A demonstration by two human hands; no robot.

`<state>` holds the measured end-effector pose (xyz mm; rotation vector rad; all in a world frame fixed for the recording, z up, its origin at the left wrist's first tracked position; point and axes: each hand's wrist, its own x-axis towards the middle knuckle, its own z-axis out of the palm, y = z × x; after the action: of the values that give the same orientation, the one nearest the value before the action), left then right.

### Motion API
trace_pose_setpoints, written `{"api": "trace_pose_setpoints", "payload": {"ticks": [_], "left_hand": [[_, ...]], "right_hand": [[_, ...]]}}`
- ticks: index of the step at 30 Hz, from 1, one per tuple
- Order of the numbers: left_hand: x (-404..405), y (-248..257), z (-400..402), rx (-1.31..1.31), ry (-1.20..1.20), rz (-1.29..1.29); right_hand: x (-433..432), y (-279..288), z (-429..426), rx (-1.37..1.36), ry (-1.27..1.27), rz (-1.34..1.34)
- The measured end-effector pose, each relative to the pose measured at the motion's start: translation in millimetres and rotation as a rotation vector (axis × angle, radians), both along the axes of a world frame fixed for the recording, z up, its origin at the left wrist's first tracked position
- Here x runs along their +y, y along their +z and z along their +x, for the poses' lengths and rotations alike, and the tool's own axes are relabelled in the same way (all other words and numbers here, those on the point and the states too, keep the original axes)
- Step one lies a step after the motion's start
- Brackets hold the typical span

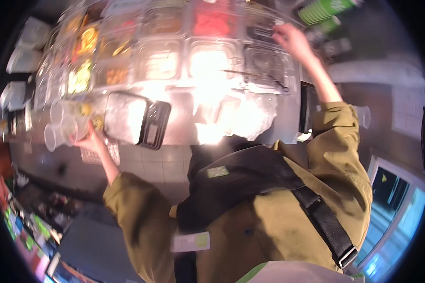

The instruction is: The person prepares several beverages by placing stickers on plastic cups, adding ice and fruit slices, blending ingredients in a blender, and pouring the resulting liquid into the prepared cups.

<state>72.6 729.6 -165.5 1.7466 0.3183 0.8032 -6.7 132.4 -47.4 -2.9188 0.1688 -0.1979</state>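
On the left side of the metal counter, my left hand (92,141) is closed around a clear plastic cup (77,130). Two more clear cups, a rear one (61,110) and a front one (53,137), stand beside it. My right hand (292,40) reaches far forward to the right end of a row of clear food containers. Its fingertips are at a dark-filled container (262,28); whether they grip anything is blurred. Between my arms, a digital kitchen scale (156,125) with a shiny platform (124,115) lies at the counter's front edge.
Clear containers hold lemon slices (88,39), chopped green pieces (79,77) and red food (212,24). A utensil (244,73) lies across the front containers. Stacked green cups (326,10) lean at the far right. Glare washes out the counter's middle, near a clear plastic bag (260,115).
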Motion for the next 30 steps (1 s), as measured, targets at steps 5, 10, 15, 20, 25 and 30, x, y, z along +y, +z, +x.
{"api": "trace_pose_setpoints", "payload": {"ticks": [5, 10, 15, 20, 25, 30], "left_hand": [[-18, 16, -73, 0.025, 0.132, 0.31], [-172, 36, -176, 0.076, -0.924, 0.222], [-237, -23, -164, 0.231, -0.924, -0.076], [-265, 82, -101, 0.292, -0.893, -0.512], [-280, 91, -46, 0.439, -0.828, -0.645], [-294, 92, -16, 0.491, -0.751, -0.703]], "right_hand": [[7, -49, -57, 0.195, 0.101, -0.193], [1, -63, -41, 0.06, -0.017, -0.13], [-40, -107, 34, -0.037, -0.058, -0.219], [-61, -106, 76, 0.19, 0.093, -0.389], [-68, -45, 83, 0.494, 0.171, -0.406], [-58, 2, 119, 0.306, 0.354, -0.271]]}}
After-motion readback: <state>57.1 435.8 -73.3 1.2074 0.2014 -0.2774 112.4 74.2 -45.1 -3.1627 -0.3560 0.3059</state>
